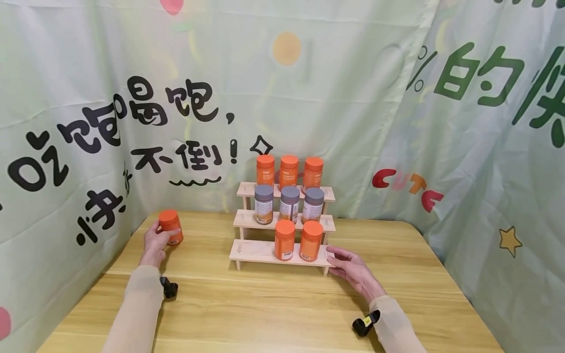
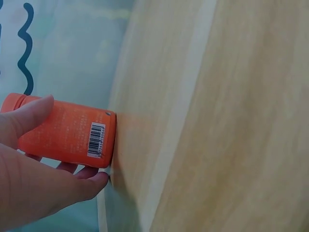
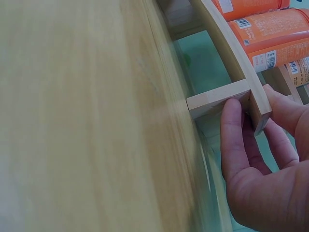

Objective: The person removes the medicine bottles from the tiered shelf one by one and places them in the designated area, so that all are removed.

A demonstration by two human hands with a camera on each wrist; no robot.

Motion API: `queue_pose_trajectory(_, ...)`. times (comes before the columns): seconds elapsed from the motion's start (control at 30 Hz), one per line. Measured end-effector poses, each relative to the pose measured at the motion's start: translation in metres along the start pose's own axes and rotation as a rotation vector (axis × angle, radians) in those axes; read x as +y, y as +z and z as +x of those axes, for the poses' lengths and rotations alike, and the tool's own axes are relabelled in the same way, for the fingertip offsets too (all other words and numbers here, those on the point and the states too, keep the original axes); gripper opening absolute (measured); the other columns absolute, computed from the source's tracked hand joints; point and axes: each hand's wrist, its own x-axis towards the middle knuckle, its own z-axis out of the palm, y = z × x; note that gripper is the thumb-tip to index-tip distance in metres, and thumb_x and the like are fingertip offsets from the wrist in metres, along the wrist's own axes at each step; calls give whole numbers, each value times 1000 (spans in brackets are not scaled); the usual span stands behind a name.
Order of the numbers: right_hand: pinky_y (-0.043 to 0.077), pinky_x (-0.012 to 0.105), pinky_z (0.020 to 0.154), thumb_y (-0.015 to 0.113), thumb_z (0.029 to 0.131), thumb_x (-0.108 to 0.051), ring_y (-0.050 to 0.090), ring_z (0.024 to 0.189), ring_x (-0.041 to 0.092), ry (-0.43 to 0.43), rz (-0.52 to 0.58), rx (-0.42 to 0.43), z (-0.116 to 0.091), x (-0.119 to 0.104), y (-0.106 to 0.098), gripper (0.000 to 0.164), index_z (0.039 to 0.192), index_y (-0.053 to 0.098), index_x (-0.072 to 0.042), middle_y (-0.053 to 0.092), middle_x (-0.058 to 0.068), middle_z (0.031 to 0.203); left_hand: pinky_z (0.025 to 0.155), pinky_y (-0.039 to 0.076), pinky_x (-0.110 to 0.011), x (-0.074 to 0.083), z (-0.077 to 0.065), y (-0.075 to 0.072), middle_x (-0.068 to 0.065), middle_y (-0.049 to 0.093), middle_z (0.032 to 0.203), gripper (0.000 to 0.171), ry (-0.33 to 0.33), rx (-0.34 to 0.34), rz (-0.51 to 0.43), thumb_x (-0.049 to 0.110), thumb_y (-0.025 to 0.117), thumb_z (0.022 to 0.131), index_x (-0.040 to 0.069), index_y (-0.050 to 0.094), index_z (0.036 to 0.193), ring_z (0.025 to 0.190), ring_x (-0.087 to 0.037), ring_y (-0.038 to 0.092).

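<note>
An orange bottle (image 1: pixel 172 228) with an orange lid stands at the table's back left, and my left hand (image 1: pixel 155 243) grips it between thumb and fingers. In the left wrist view a barcode shows low on this bottle (image 2: pixel 72 130). My right hand (image 1: pixel 353 270) pinches the right end of the lowest step of a wooden three-step rack (image 1: pixel 251 249), thumb above and fingers beneath. On that step two orange bottles (image 1: pixel 284 240) stand toward the right; its left part is bare. Three grey-lidded bottles (image 1: pixel 289 205) fill the middle step, and three orange ones (image 1: pixel 289 171) the top.
A wooden table (image 1: pixel 247 314) carries everything. Behind it and along both sides hangs a pale green printed cloth (image 1: pixel 335 88), close to the table's back edge and to the rack. A small black camera is strapped on each wrist.
</note>
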Motion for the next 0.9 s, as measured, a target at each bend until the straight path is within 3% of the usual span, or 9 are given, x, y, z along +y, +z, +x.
queue_pose_trajectory(0.4,57,28,82,69,91,-8,66,91,12,-4,2,-3,-1,-1,-1,54,140,49,3,53,14,132,121,13,-57,1,-4,1,-18,18,162,85,31,-39,20,16,67,93,21,11,158,148,-38,18)
queue_pose_trajectory(0.7,58,29,83,68,92,-8,66,94,12,2,6,-3,0,-1,0,53,140,50,1,43,21,146,119,11,-61,-2,-3,1,-18,16,163,82,28,-41,32,16,63,95,19,11,159,148,-39,16)
queue_pose_trajectory(0.9,58,29,82,69,91,-7,66,92,13,7,13,5,0,0,0,52,138,52,1,49,16,138,119,12,-62,-4,-3,0,-21,18,162,82,40,-47,37,16,64,95,17,12,158,147,-41,18)
